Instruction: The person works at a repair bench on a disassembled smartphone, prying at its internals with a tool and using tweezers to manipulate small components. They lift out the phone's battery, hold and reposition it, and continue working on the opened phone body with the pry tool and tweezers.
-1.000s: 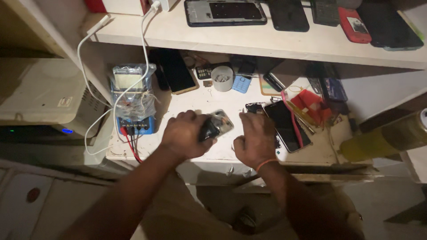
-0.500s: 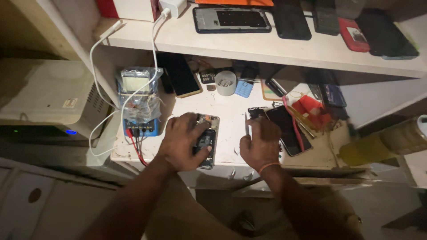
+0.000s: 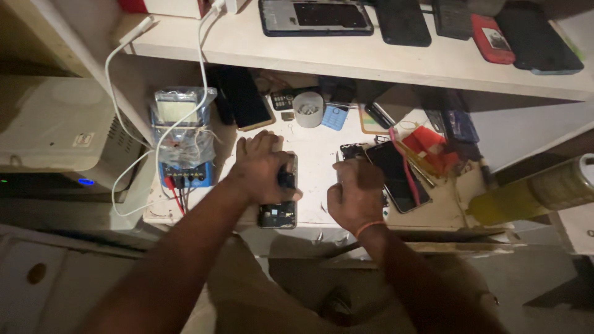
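Left hand is pressed flat over an opened-up phone lying on the worktop, fingers wrapped over its top half and clamping it down, so only the bottom end with the bare circuitry pokes out toward the person. Right hand sits just beside it, curled into a loose fist. It might be pinching a small tool, but I honestly can't tell what, if anything, is in there. Looks to me like the middle of taking the phone apart: one hand steadying, the other about to work on it. The next bit would need a steady hold and a careful, light touch on those exposed parts.

Around them: another dark phone lies just right of the right hand, a red tool pouch sits beyond that, a blue meter with white cables off to the left, and more phones up on the shelf.
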`<state>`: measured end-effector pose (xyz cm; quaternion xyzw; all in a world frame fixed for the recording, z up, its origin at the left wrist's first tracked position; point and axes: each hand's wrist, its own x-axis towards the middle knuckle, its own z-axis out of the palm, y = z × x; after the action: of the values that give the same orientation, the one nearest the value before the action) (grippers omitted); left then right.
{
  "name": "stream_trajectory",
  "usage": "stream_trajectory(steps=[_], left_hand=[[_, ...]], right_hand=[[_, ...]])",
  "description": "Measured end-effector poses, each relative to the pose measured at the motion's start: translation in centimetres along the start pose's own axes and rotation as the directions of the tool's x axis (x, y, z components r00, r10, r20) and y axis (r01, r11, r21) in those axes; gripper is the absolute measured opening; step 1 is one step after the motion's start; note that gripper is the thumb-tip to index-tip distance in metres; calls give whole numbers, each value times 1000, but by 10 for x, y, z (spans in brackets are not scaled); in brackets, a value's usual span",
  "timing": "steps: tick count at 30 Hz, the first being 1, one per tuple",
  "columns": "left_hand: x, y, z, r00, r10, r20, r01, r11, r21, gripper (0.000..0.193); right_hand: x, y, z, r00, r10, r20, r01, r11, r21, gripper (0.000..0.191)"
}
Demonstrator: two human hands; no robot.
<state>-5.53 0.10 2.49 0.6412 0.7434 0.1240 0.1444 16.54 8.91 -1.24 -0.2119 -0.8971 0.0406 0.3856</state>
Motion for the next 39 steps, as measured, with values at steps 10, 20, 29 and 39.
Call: stream_trajectory(steps=[10, 20, 29, 39], left_hand=[[18, 33, -26, 958, -33, 285, -82, 920, 383, 76], [21, 28, -18, 979, 57, 198, -115, 950, 291, 72], [32, 31, -27, 961, 44, 271, -136, 934, 330, 74], [27, 12, -17, 988, 133, 82, -140, 987, 83, 78]], right_hand=[[-4, -1, 1, 993, 81, 86, -74, 994, -82, 31], [-6, 1, 5, 995, 79, 64, -72, 993, -93, 33], [-8, 2, 8, 994, 86, 67, -79, 991, -104, 33], [-8, 3, 7, 991, 76, 109, -61, 989, -135, 33]])
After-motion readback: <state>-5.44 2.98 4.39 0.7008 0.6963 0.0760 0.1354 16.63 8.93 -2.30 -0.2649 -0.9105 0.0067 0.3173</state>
